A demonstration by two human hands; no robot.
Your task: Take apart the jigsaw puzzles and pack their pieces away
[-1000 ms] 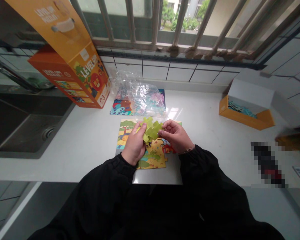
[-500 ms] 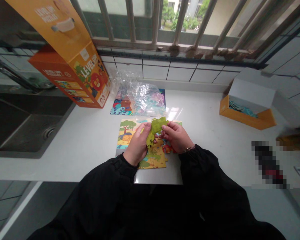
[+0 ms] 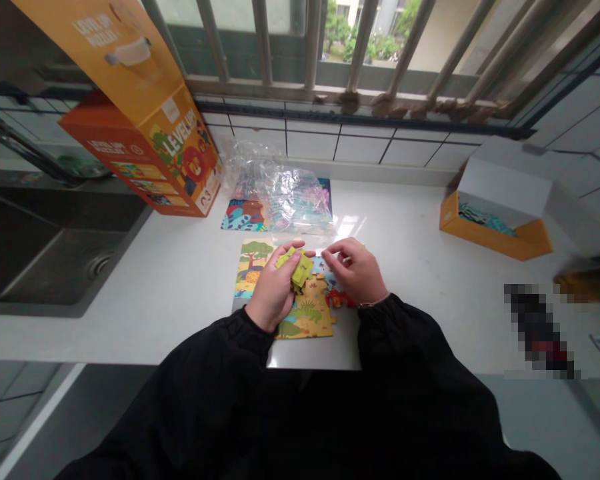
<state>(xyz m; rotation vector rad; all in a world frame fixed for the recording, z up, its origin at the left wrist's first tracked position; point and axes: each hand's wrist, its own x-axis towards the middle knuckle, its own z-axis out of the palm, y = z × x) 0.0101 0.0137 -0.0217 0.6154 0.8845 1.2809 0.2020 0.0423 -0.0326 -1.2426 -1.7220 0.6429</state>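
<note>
A part-built picture puzzle (image 3: pixel 260 263) lies on the white counter in front of me, with trees, a dinosaur and yellow ground. My left hand (image 3: pixel 273 290) is closed on a small stack of green-backed puzzle pieces (image 3: pixel 297 267), held just above the puzzle. My right hand (image 3: pixel 357 270) rests over the puzzle's right part, fingers curled down onto it; whether it pinches a piece is hidden.
A second finished puzzle (image 3: pixel 245 213) lies behind, partly under a clear plastic bag (image 3: pixel 280 187). An orange puzzle box (image 3: pixel 145 127) leans at the left beside a sink (image 3: pixel 40 247). A small open orange box (image 3: pixel 495 213) stands at the right. A barred window runs along the back.
The green pieces were held up between both hands. Now they are gathered in my left hand and lowered, while my right hand has let go and dropped onto the puzzle.
</note>
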